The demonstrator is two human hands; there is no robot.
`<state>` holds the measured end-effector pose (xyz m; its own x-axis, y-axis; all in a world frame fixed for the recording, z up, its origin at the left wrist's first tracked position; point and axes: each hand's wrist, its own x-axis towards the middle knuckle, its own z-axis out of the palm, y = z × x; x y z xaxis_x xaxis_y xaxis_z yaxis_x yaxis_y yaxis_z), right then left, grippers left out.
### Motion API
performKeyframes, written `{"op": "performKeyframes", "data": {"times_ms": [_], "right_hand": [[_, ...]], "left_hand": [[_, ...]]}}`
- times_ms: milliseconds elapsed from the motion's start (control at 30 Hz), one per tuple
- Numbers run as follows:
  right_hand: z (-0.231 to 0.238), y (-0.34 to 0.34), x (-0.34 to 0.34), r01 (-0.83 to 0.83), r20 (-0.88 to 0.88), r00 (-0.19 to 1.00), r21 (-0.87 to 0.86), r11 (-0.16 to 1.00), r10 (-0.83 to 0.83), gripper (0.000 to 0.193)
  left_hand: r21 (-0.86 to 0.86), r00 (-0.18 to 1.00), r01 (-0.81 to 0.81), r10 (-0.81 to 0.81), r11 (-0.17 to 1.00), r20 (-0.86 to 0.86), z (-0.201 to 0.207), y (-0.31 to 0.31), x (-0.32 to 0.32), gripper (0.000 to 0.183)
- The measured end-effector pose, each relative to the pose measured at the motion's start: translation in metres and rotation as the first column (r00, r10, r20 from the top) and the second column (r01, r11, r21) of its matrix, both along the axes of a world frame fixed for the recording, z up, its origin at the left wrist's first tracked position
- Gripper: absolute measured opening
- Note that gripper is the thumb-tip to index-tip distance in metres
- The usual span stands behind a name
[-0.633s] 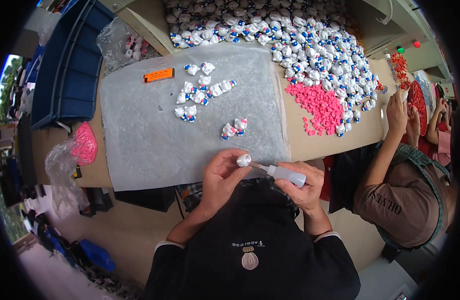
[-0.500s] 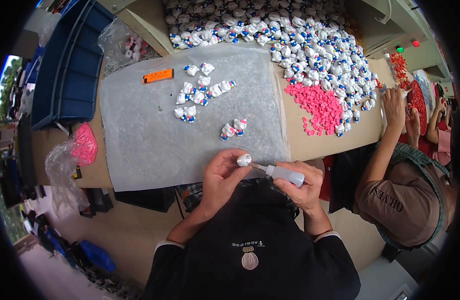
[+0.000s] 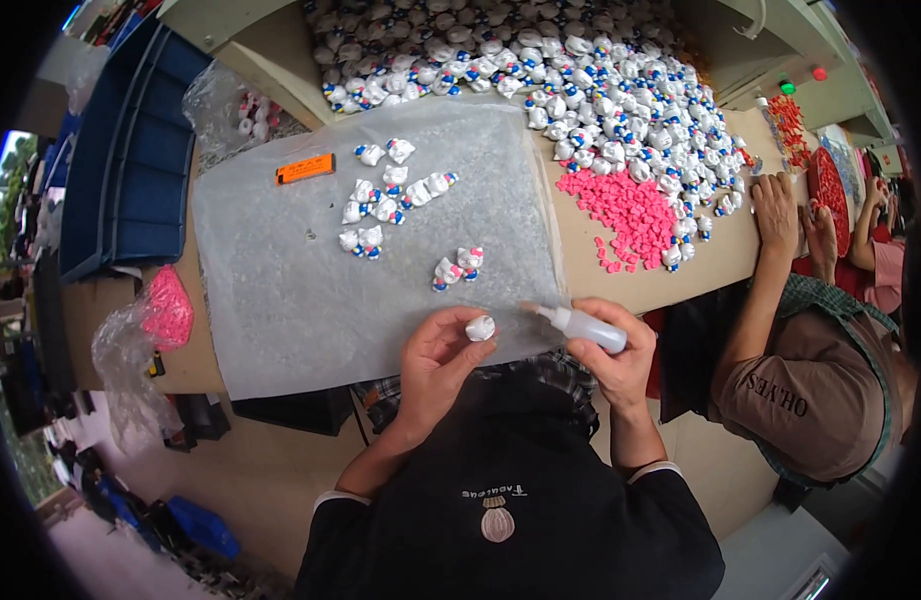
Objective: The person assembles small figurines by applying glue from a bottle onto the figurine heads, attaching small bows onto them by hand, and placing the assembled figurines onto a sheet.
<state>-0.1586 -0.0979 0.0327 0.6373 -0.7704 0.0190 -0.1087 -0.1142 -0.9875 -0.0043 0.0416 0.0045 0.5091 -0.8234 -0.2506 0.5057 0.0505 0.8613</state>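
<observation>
Between the thumb and fingers of my left hand (image 3: 439,357) is a small white figurine (image 3: 480,328), its head facing up. My right hand (image 3: 618,352) is wrapped round a translucent squeeze bottle (image 3: 592,330) with a white cap and a thin nozzle pointing left. The nozzle is apart from the figurine, over the sheet. Two figurines with pink bows (image 3: 458,268) stand just beyond my left hand. Farther off on the grey-white sheet (image 3: 280,290) lies a loose group of white figurines (image 3: 382,208) with blue bodies.
A heap of figurines (image 3: 620,110) fills the back, beside a pile of small pink pieces (image 3: 620,215). An orange box (image 3: 305,169) lies on the sheet. At left are a blue bin (image 3: 130,170) and a bag of pink pieces (image 3: 168,308). A co-worker (image 3: 820,380) sits at right.
My right hand has drawn the bottle's nozzle away from the figurine, to the right. The figurine stays in my left hand. The whole view has shifted slightly.
</observation>
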Motion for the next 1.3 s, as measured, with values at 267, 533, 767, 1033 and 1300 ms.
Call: {"op": "performKeyframes", "data": {"times_ms": [267,533,767,1033,1300], "right_hand": [[-0.019,-0.019,0.047,0.019,-0.075,0.996,-0.336,0.942,-0.046,0.031],[-0.022,-0.025,0.048,0.046,-0.081,0.993,-0.428,0.903,-0.089,0.032],[-0.025,-0.045,0.015,0.115,-0.345,0.79,-0.729,0.675,-0.507,0.016],[-0.001,-0.017,0.017,0.097,-0.187,0.971,-0.251,0.963,-0.146,0.012],[0.002,0.006,0.025,-0.129,-0.145,0.987,-0.487,0.864,0.066,0.02]], "left_hand": [[0.059,0.999,0.018,-0.016,0.998,-0.032,-0.001,-0.002,0.0,0.029],[0.068,0.997,0.06,-0.056,0.996,-0.06,0.003,-0.006,-0.001,0.028],[0.076,0.992,0.103,-0.096,0.992,-0.081,0.002,-0.01,-0.005,0.028],[0.04,0.995,0.074,-0.072,0.996,-0.062,0.003,-0.018,-0.007,0.028],[-0.008,0.992,-0.001,0.002,1.0,0.123,-0.006,-0.019,-0.013,0.029]]}}
